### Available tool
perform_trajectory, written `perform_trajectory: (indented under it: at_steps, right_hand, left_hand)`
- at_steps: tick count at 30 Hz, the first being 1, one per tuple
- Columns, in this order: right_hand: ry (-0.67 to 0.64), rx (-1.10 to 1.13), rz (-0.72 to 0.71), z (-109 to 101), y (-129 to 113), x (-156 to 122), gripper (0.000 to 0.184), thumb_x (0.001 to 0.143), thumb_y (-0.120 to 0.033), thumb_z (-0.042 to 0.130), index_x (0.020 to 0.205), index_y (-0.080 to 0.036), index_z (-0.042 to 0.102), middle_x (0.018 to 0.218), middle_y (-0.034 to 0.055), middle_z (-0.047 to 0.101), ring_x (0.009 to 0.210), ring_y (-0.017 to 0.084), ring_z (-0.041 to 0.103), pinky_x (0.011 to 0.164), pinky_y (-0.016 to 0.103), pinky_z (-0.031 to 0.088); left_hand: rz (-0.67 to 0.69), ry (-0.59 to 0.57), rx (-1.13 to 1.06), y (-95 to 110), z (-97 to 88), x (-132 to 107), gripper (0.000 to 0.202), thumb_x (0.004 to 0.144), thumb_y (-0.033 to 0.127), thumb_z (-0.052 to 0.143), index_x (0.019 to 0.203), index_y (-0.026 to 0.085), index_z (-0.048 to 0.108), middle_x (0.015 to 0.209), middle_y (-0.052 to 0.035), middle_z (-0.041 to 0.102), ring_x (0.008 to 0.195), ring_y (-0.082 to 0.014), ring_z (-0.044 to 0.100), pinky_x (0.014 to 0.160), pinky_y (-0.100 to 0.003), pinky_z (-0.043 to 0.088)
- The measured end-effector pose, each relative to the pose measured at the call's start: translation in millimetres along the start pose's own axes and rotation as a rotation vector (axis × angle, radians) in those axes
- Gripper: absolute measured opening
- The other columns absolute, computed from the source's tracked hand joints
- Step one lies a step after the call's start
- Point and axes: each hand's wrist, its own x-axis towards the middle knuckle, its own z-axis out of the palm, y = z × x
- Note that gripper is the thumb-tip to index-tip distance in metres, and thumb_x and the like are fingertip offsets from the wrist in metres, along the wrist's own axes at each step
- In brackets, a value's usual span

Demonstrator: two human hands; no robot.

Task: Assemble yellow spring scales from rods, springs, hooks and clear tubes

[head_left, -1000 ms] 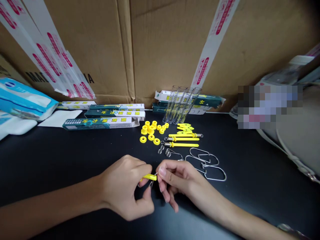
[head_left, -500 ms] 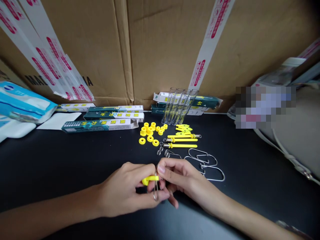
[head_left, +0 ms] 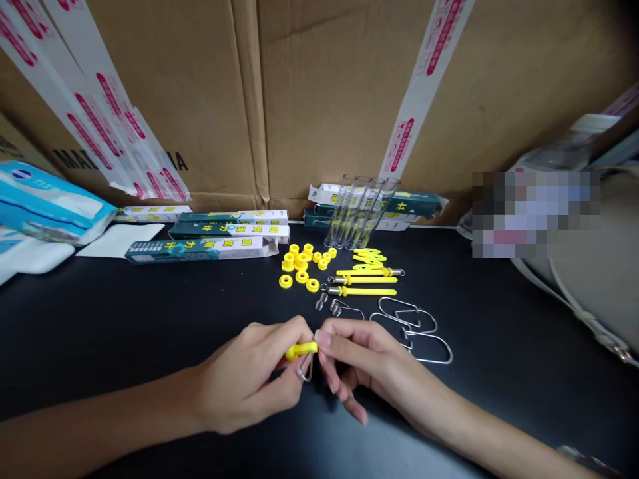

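Observation:
My left hand pinches a small yellow plastic piece with a thin wire loop hanging from it, low over the black table. My right hand meets it from the right, thumb and forefinger closed on the piece's right end, the other fingers curled below. Just beyond the hands lie small metal springs, several wire clips, yellow rods with metal ends and a cluster of yellow rings.
Clear test tubes lean at the back against a cardboard wall. Long green-and-white boxes lie to the back left, blue-and-white packets at far left. A beige bag with straps fills the right side.
The yellow piece with its wire loop has turned slightly in my fingers; the loop, hanging longer half a second ago, now sits shorter under the piece. Both hands stay in place.

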Motion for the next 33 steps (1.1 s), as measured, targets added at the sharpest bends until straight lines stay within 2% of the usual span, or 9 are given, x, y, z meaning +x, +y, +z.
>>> perform_trajectory:
  at_steps: [7,15,18,25,29,33]
  right_hand:
    - [-0.022,0.012,0.048,-1.7,-0.8,-0.2,0.037,0.085,-0.047,0.074,0.074,-0.014,0.064,0.059,-0.002,0.061,0.04,0.006,0.052,0.039,0.015,0.045]
    - [-0.019,-0.038,0.004,3.9,-5.3,-1.4,0.043,0.084,-0.054,0.074,0.075,-0.014,0.063,0.057,-0.0033,0.058,0.044,0.005,0.049,0.043,0.015,0.043]
    - [-0.04,-0.028,0.003,5.0,-4.2,-1.7,0.043,0.085,-0.054,0.073,0.076,-0.014,0.062,0.059,-0.0041,0.057,0.042,0.004,0.05,0.042,0.015,0.043]
    - [-0.122,0.104,0.014,4.8,6.9,-1.5,0.034,0.089,-0.045,0.072,0.078,-0.015,0.059,0.058,-0.0057,0.057,0.04,0.008,0.06,0.041,0.017,0.053]
    - [-0.12,0.138,0.027,9.2,6.4,-3.8,0.037,0.091,-0.05,0.068,0.081,-0.017,0.056,0.057,-0.004,0.06,0.046,0.012,0.068,0.042,0.016,0.053]
    - [-0.108,0.13,0.029,12.2,2.7,-6.2,0.037,0.092,-0.05,0.067,0.081,-0.016,0.056,0.057,-0.0034,0.061,0.051,0.013,0.073,0.044,0.013,0.051]
  left_hand:
    - [0.101,0.192,0.318,1.1,9.7,0.7,0.022,0.093,0.005,0.033,0.086,0.024,0.042,0.069,0.0088,0.049,0.052,-0.0071,0.047,0.054,-0.017,0.039]
    - [0.199,0.301,0.487,0.9,12.2,0.5,0.024,0.09,0.003,0.03,0.079,0.024,0.037,0.062,0.0083,0.05,0.044,-0.0089,0.047,0.046,-0.021,0.04]
    - [0.198,0.287,0.496,1.7,12.3,1.1,0.025,0.092,0.004,0.03,0.079,0.024,0.039,0.062,0.0075,0.05,0.045,-0.009,0.049,0.047,-0.021,0.041]
    - [0.186,0.219,0.376,5.7,8.0,3.0,0.027,0.094,0.002,0.03,0.081,0.022,0.043,0.064,0.0066,0.047,0.048,-0.0083,0.047,0.049,-0.019,0.04]
    - [0.193,0.219,0.323,6.1,7.2,1.9,0.027,0.094,0.001,0.03,0.08,0.023,0.04,0.063,0.0077,0.041,0.046,-0.0084,0.042,0.047,-0.02,0.036]
    - [0.191,0.219,0.263,1.9,7.7,-0.3,0.026,0.096,0.003,0.032,0.08,0.023,0.039,0.064,0.0077,0.041,0.047,-0.0085,0.042,0.047,-0.021,0.035]
